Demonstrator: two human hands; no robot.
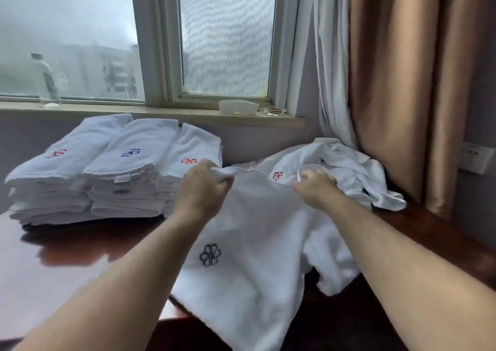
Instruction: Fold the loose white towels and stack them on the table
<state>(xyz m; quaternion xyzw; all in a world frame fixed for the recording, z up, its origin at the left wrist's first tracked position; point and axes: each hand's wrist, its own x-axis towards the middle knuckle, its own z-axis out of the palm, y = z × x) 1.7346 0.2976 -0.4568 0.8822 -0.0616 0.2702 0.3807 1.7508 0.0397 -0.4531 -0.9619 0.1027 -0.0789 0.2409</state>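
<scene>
Beneath a grey-framed window, the glossy reddish-brown wooden surface (80, 256) carries three side-by-side stacks of folded white towels (107, 179) at its left. Just right of them spreads a loose white terry towel with a dark flower emblem (255, 230). The left hand (204, 187) and right hand (314, 187) each curl their fingers tightly round its far edge, bunching the cloth. Behind the right hand lies a crumpled heap of loose white towels (349, 168), beside a tan curtain (402, 82).

Glossy reddish-brown table (80, 256) under folded towel stacks (107, 179), loose towel heap (349, 168), one spread towel (255, 243).
</scene>
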